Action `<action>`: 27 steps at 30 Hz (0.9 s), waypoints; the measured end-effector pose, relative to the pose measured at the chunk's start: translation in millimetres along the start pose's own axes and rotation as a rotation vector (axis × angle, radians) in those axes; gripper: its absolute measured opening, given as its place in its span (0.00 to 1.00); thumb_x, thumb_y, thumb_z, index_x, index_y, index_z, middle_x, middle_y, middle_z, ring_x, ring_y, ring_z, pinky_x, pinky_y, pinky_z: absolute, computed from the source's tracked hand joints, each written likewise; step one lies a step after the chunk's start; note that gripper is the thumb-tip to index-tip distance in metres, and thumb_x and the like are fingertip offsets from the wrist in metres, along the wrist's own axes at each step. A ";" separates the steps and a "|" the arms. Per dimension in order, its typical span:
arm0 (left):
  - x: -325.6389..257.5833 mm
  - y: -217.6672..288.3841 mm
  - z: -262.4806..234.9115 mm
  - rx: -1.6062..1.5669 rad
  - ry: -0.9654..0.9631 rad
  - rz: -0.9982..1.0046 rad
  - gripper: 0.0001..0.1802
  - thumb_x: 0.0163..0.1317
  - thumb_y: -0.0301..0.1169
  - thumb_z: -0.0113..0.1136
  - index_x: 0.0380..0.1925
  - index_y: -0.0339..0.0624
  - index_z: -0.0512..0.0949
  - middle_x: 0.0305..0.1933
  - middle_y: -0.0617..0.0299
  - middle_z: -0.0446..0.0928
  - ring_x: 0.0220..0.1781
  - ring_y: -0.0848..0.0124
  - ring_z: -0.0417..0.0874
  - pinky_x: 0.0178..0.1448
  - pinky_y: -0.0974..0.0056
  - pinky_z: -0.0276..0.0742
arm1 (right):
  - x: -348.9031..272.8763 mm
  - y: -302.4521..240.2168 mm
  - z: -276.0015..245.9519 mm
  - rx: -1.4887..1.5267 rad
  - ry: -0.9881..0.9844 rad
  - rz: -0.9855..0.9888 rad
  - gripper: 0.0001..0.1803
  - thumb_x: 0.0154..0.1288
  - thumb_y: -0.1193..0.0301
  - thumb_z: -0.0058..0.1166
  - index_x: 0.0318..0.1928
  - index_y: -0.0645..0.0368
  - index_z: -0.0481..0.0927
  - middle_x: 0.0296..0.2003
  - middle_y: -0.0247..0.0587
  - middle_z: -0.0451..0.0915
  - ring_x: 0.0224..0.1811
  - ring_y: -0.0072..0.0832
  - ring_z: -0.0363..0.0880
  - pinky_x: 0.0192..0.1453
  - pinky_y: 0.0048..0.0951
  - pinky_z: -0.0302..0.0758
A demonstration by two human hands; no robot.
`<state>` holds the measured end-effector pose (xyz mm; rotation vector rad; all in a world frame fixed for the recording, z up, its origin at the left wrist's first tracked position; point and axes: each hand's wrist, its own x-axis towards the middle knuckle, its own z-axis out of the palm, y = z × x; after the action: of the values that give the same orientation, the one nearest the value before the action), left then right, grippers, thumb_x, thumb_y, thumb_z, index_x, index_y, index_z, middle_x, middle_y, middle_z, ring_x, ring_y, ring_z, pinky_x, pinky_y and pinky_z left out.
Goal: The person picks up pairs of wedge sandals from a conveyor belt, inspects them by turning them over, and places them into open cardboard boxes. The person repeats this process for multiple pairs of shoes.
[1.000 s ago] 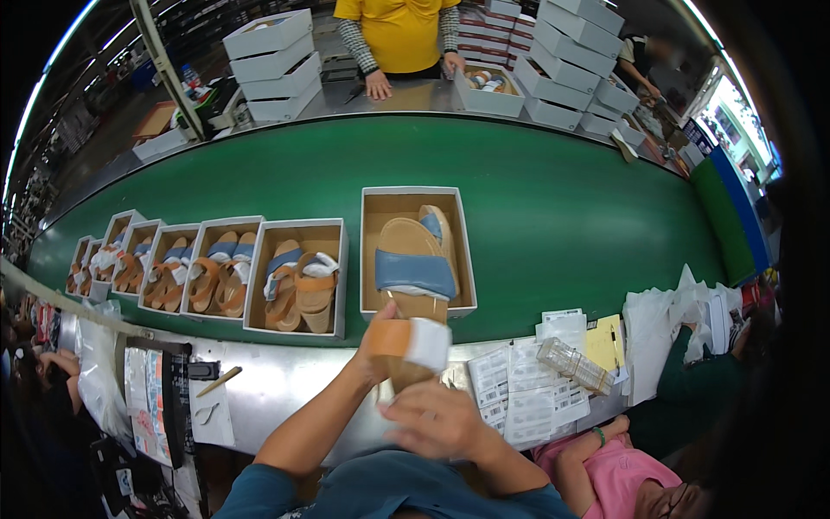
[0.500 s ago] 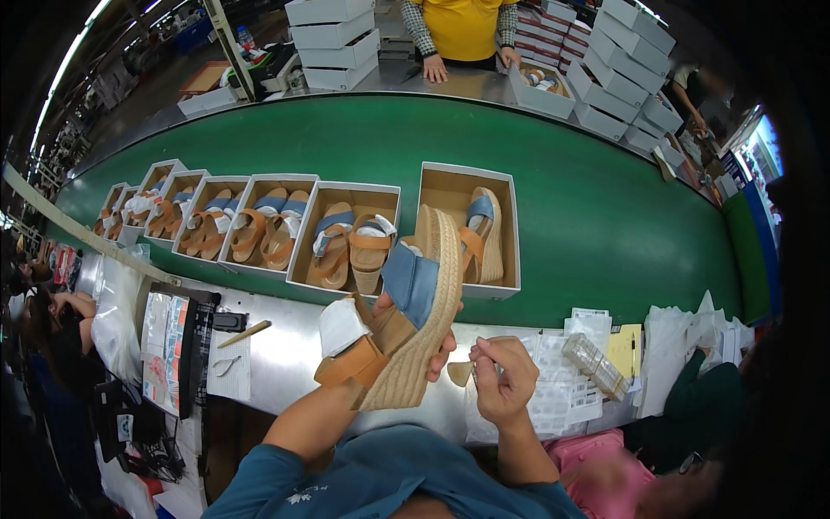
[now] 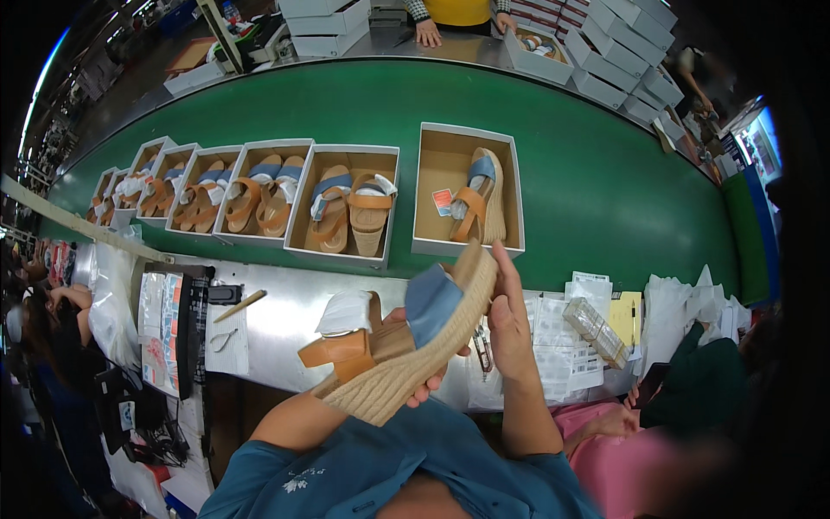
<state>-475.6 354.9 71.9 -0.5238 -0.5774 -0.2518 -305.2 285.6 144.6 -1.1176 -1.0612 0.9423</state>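
Observation:
A wedge sandal (image 3: 413, 346), with a blue toe strap, tan ankle strap, white wrap and woven rope sole, is held tilted in front of me. My left hand (image 3: 422, 391) grips it from beneath at mid-sole, most of the palm hidden behind it. Against the toe end of the sole lies my right hand (image 3: 513, 324), fingers stretched along the edge and thumb pressed to its side. Just beyond the toe, an open shoe box (image 3: 517, 203) holds the matching sandal (image 3: 484, 197) on its right side and a small orange-and-white card (image 3: 443, 202).
Several open boxes of similar sandals line the green belt (image 3: 605, 199) to the left. On the metal bench lie pliers (image 3: 223, 340), a wooden-handled tool (image 3: 240, 306), label sheets (image 3: 553, 346) and a wrapped bundle (image 3: 596, 332). Across the belt stands a person in yellow (image 3: 458, 12) beside stacked boxes (image 3: 618, 56).
The sandal has tipped over toward the right and dropped lower. My right hand has come up from beside it to its toe end. The view has shifted, and the card inside the box now shows.

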 end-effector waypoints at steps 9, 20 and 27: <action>-88.6 -43.2 23.6 0.277 0.442 0.964 0.41 0.68 0.61 0.43 0.66 0.37 0.64 0.64 0.34 0.67 0.64 0.42 0.72 0.66 0.41 0.70 | -44.7 46.9 23.7 0.242 -0.018 0.175 0.50 0.54 0.49 0.70 0.67 0.58 0.56 0.58 0.48 0.71 0.62 0.36 0.70 0.66 0.38 0.66; -176.6 -53.1 -5.2 0.490 1.038 1.399 0.33 0.66 0.57 0.49 0.54 0.38 0.75 0.56 0.48 0.76 0.54 0.55 0.78 0.60 0.50 0.74 | -97.4 61.3 44.3 -0.725 -0.559 0.163 0.31 0.45 0.57 0.77 0.36 0.68 0.74 0.32 0.50 0.77 0.33 0.37 0.77 0.40 0.34 0.73; -255.5 -60.4 -43.1 1.784 2.338 1.680 0.19 0.63 0.32 0.58 0.51 0.34 0.77 0.49 0.44 0.79 0.53 0.54 0.78 0.58 0.57 0.73 | -105.8 66.7 53.2 -0.694 -0.457 0.190 0.24 0.48 0.63 0.72 0.37 0.67 0.75 0.31 0.50 0.75 0.33 0.43 0.75 0.40 0.39 0.71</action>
<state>-685.9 301.9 -82.2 -1.7532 -2.7825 -1.6860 -386.0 209.2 66.4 -1.6320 -1.7619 1.0357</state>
